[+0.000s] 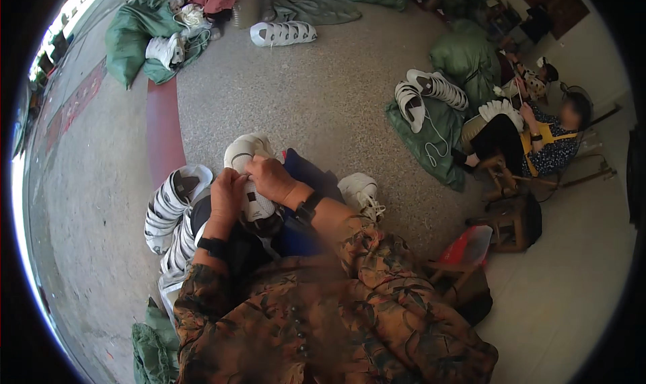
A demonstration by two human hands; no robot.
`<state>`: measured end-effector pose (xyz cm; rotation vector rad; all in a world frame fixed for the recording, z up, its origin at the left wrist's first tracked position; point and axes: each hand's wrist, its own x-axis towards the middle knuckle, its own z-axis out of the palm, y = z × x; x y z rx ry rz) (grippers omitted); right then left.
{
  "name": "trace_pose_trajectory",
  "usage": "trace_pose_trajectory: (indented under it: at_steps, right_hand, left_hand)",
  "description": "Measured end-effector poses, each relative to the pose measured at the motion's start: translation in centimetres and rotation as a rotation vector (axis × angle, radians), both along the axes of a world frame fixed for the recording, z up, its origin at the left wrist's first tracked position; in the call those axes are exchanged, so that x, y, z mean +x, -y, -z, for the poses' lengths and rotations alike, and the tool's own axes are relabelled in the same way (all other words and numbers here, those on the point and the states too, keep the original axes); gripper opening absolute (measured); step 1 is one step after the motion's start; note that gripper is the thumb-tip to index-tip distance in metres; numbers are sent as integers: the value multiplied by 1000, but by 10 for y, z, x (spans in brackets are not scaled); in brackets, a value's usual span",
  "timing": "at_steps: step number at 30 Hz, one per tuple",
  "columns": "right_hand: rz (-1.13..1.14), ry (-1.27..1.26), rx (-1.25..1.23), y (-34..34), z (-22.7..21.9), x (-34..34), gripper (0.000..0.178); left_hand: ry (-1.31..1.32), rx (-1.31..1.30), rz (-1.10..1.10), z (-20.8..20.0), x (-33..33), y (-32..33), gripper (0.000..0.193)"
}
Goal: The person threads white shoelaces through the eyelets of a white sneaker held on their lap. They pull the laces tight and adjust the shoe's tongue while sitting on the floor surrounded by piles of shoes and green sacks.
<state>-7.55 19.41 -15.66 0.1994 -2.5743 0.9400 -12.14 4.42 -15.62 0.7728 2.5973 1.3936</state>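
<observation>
A white sneaker (pixel 247 146) lies in front of me at my lap, its toe pointing away. Both my hands meet over its middle. My left hand (pixel 227 199) is closed in a pinch at the shoe's left side. From the right, my right hand (pixel 270 180) reaches across the upper, its fingers also pinched. Whatever is between the fingertips is too small to make out. Dark blue cloth (pixel 306 165) shows beside and under the shoe. Just right of my right forearm sits another white shoe (pixel 360 187) with loose laces.
Nested white shoes (pixel 176 206) form rows at my left. Another row of shoes (pixel 284 33) lies on the floor ahead. Green sacks (pixel 138 41) stand far left and right. A co-worker (pixel 548 138) sits at right, near shoes (pixel 437 88) on green cloth.
</observation>
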Motion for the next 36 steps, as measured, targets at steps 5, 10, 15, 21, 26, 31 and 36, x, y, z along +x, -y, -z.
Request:
trace_pose_trajectory:
  at_steps: [5,10,15,21,26,31,36]
  right_hand:
    - [-42,55,118,-4,-3,1,12]
    - [-157,132,161,-16,-6,-3,12]
    - [-170,120,29,-30,-13,6,10]
    - [-39,72,116,0,-12,10,7]
    - [-44,12,145,2,-11,10,5]
    - [-76,33,208,-3,-7,6,7]
    - [-53,76,225,2,-14,12,10]
  left_hand:
    - [-5,23,28,-7,1,-2,17]
    - [8,65,41,-5,2,4,14]
    - [-7,75,30,-2,2,9,12]
    - [-53,18,43,-3,5,5,15]
    - [-206,-36,48,-4,6,2,16]
    - [-38,52,6,-4,6,1,15]
    - [22,114,-42,3,4,1,14]
